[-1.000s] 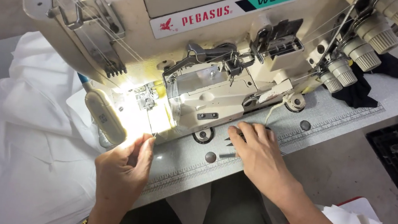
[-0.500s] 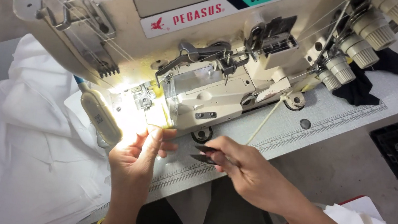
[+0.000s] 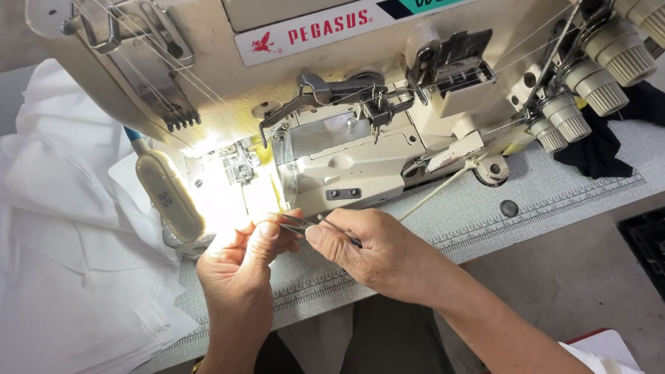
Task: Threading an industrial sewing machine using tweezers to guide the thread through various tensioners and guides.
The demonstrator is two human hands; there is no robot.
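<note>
Before the sewing machine (image 3: 345, 87), right hand (image 3: 379, 252) grip clamps tweezers (image 3: 302, 224), tips meeting left hand (image 3: 243, 265) fingertips.

Both hands (image 3: 316, 253) on tweezers (image 3: 302, 225) beside sewing machine (image 3: 345, 87)

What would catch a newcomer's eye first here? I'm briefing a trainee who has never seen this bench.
The large cream industrial sewing machine fills the top of the view, with a bright work lamp glaring on its needle area. Just below, the right hand pinches slim metal tweezers toward the left hand. White fabric is heaped on the left of the table.
</note>
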